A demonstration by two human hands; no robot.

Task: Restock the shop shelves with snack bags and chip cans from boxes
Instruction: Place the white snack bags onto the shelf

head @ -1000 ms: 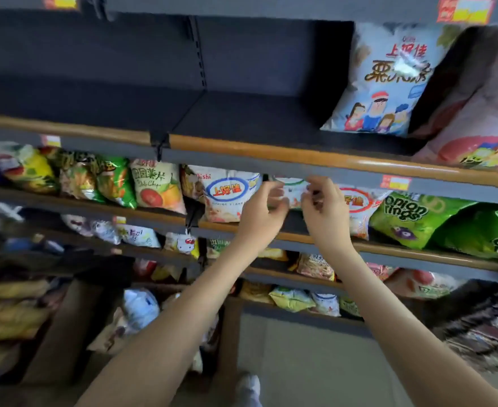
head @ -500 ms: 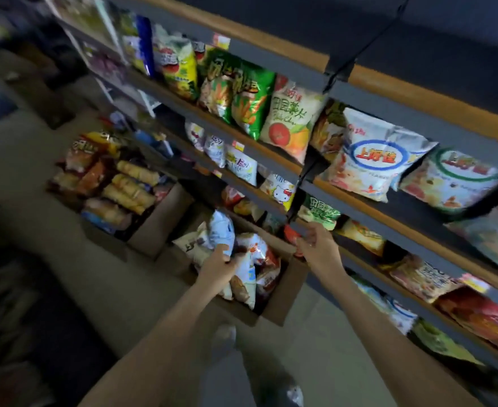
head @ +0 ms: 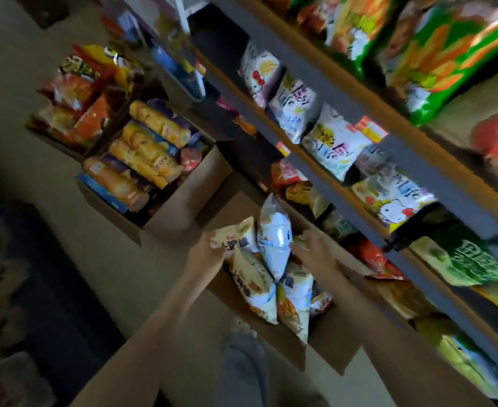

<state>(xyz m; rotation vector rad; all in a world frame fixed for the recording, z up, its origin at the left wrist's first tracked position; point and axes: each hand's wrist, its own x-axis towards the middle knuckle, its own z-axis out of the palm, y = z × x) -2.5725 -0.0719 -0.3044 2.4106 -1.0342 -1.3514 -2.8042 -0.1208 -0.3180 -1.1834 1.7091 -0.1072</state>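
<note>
1. Nearest the camera, a grey trouser leg stands on the floor. Both bare forearms reach forward past it.
2. The left hand holds a beige snack bag. Its fingers are curled on the bag's near left corner and pinch it. The bag lies at the top of the pile, tilted, touching the bag beside it.
3. The right hand is at the right edge of a pale blue snack bag. Its fingers lie against that edge. Motion blur hides whether they pinch the bag or only touch it.
4. The pale blue snack bag stands upright between the two hands, higher than the other bags.
5. Both bags sit in an open cardboard box on the floor, just beside the base of the shelving. More white and yellow bags fill the box below them.
6. Farther left, a second box holds yellow chip cans laid on their sides in stacked rows.
7. Beyond it, orange snack bags fill a third box.
8. On the right, grey shelves carry Hello Kitty bags, and green bags on the shelf above.
</note>
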